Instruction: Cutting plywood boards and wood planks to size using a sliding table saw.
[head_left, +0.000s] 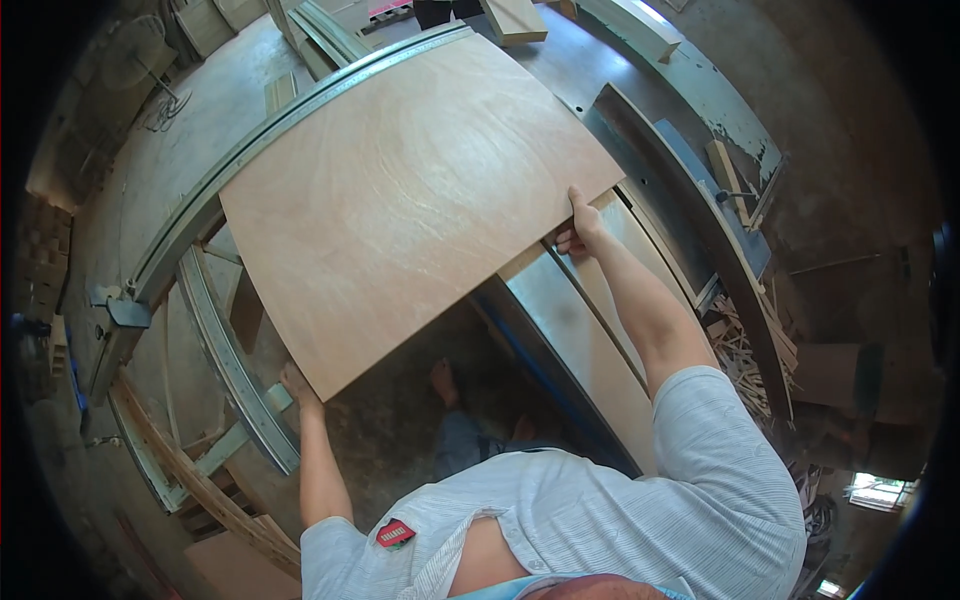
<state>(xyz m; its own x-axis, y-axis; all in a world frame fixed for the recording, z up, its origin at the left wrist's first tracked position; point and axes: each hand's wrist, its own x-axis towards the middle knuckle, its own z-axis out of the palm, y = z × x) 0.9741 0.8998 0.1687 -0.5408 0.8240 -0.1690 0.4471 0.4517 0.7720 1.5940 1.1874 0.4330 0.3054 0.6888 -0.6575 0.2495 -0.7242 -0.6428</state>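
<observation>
A flat, smooth plywood sheet (pixel 410 205) with wavy grain is seen toward eleven o'clock. Its edge is pinched by the right hand (pixel 584 222) at two o'clock; how the left hand (pixel 296 384) is closed, at eight o'clock, cannot be told.

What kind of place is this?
Probably a woodworking shop: there's a big plywood sheet, a long metal rail along its far edge, and a heap of thin wood strips on the right.
</observation>
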